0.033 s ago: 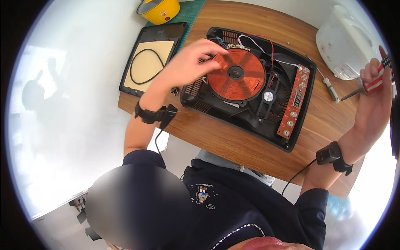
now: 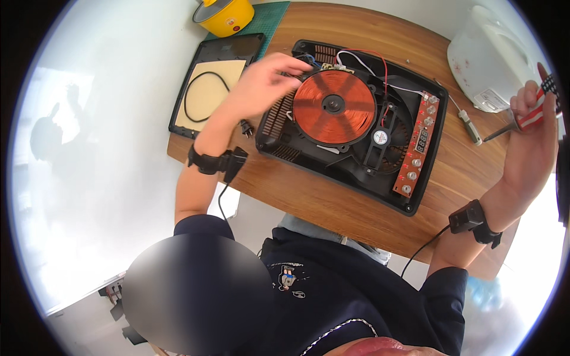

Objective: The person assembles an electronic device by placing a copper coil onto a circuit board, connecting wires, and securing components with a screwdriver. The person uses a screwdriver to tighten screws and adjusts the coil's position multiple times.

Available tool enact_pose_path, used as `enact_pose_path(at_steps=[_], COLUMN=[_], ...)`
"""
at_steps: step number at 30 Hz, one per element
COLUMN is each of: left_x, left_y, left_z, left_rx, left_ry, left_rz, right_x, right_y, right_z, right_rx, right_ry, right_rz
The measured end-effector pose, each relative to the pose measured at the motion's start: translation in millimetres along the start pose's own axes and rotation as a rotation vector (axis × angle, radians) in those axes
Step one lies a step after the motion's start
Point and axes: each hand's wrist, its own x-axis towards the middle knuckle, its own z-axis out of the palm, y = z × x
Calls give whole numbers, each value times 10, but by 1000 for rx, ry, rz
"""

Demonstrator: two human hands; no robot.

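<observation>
An opened induction cooker's black lower shell [image 2: 356,169] lies on the wooden table. Inside it are a round copper coil [image 2: 320,118], a black fan [image 2: 380,137] and a long brown control board [image 2: 409,160]. My left hand [image 2: 261,86] hovers over the shell's left side, beside the coil's edge. Its thumb and fingers are apart, slightly blurred, with nothing seen between them. At the far right, my right hand [image 2: 527,104] is closed around a screwdriver [image 2: 531,117] with a red-and-white striped handle. Its dark shaft points left, toward another screwdriver [image 2: 471,127] with a pale handle lying on the table.
Left of the shell lies a black panel [image 2: 255,44] bearing a cream sheet [image 2: 228,70] and black cable loop [image 2: 187,98]. A plug [image 2: 246,128] rests beside the shell. Behind are a yellow pot [image 2: 222,19] and green mat [image 2: 272,15]; a white appliance [image 2: 484,59] stands at right.
My left hand has drawn back a little to the left, from over the coil to its edge. My right hand still holds the screwdriver in nearly the same place.
</observation>
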Motion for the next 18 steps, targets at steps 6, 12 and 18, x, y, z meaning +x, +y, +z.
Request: enact_pose_path(at_steps=[6,12,18], left_x=[85,140,385], left_y=[-867,-1316,-1393], left_z=[-635,-667,-725], left_rx=[285,242,678], left_ry=[274,295,162], left_rz=[-241,-399,-470], right_x=[-56,-62,-84], right_y=[-43,-63,-88], right_z=[269,263,185], right_rx=[59,77,118], right_ry=[58,176,115], right_rz=[-49,-122,-151])
